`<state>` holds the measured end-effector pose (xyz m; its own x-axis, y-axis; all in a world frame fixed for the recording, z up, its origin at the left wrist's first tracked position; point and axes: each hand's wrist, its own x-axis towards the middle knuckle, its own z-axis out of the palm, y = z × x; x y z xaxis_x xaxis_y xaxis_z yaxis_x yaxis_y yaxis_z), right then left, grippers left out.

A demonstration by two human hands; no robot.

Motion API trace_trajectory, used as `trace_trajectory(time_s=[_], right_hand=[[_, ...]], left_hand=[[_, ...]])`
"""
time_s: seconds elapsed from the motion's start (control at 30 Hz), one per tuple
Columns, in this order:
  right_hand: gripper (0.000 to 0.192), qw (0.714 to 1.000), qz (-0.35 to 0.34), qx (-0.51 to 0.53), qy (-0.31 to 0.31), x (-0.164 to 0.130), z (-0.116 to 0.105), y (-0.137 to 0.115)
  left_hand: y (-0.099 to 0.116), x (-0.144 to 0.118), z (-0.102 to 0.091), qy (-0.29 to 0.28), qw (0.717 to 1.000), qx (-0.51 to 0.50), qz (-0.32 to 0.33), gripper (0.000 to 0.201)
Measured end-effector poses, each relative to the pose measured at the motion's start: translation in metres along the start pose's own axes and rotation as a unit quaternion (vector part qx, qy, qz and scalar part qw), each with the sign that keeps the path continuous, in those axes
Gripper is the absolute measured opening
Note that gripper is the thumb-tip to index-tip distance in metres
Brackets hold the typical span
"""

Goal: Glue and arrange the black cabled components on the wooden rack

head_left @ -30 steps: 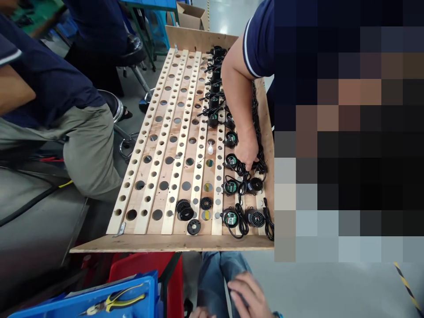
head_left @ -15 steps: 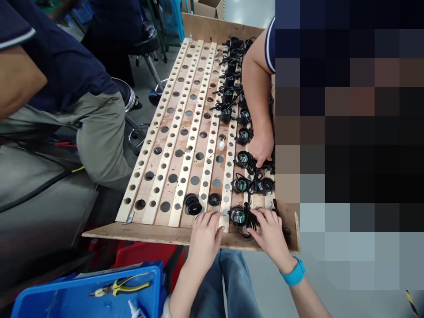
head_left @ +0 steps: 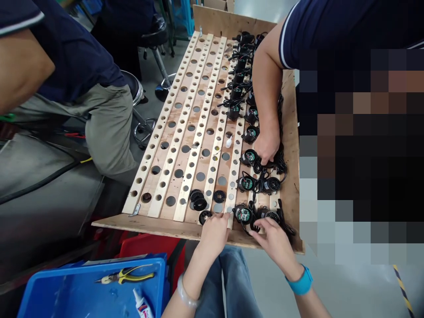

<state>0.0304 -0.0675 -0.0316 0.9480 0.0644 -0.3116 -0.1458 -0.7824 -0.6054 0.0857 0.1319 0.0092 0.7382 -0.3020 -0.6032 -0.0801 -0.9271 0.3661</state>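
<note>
My left hand (head_left: pixel 214 233) is over the near edge of the holed wooden board, its fingers stretched out and partly hiding a black round cap (head_left: pixel 205 217). Just beyond it are stacked black ribbed rings (head_left: pixel 198 200) and a single slotted black disc (head_left: pixel 219 196). My right hand (head_left: pixel 273 240) has thumb and forefinger apart beside a black cable (head_left: pixel 252 211). That cable lies by a round black housing (head_left: pixel 244 214) with a green circuit board showing, in the near right corner. Behind my right fingers sits another black grilled unit (head_left: pixel 272 216).
A co-worker's arm (head_left: pixel 267 101) reaches over the rows of black units on the right. A small white bottle (head_left: pixel 229 141) lies mid-board. At lower left, a blue tray (head_left: pixel 43 287) holds yellow-handled pliers (head_left: pixel 132 274) and a glue tube (head_left: pixel 143 304). Another seated person (head_left: pixel 106 128) is at left.
The view has shifted, so the board sits slightly farther right. The black cap by my left fingers now shows. My right hand is slightly nearer the board's front edge, away from the housing.
</note>
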Motion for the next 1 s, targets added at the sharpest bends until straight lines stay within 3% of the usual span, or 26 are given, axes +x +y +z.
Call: trace_trajectory(time_s=[0.1, 0.2, 0.3, 0.5, 0.73, 1.0], right_hand=[[0.026, 0.991, 0.058, -0.007, -0.121, -0.002, -0.003, -0.016], [0.019, 0.987, 0.061, -0.04, -0.145, 0.002, -0.005, -0.026], [0.019, 0.988, 0.066, -0.022, -0.136, 0.004, -0.007, -0.023], [0.017, 0.988, 0.124, -0.063, -0.072, 0.009, -0.012, -0.009], [0.011, 0.988, 0.141, -0.034, -0.059, 0.016, -0.011, -0.002], [0.013, 0.991, 0.135, 0.006, -0.012, 0.013, -0.003, 0.001]], left_hand=[[0.008, 0.017, 0.0, -0.012, 0.999, 0.009, 0.039, 0.061], [0.012, 0.035, 0.005, 0.014, 0.993, 0.016, 0.119, 0.068], [0.014, 0.048, 0.007, 0.037, 0.983, 0.047, 0.176, 0.059], [0.014, 0.053, 0.001, 0.03, 0.979, 0.088, 0.179, 0.058], [0.009, 0.054, 0.004, -0.005, 0.99, -0.021, 0.142, 0.067], [0.005, 0.057, 0.011, 0.006, 0.983, -0.122, 0.138, 0.063]])
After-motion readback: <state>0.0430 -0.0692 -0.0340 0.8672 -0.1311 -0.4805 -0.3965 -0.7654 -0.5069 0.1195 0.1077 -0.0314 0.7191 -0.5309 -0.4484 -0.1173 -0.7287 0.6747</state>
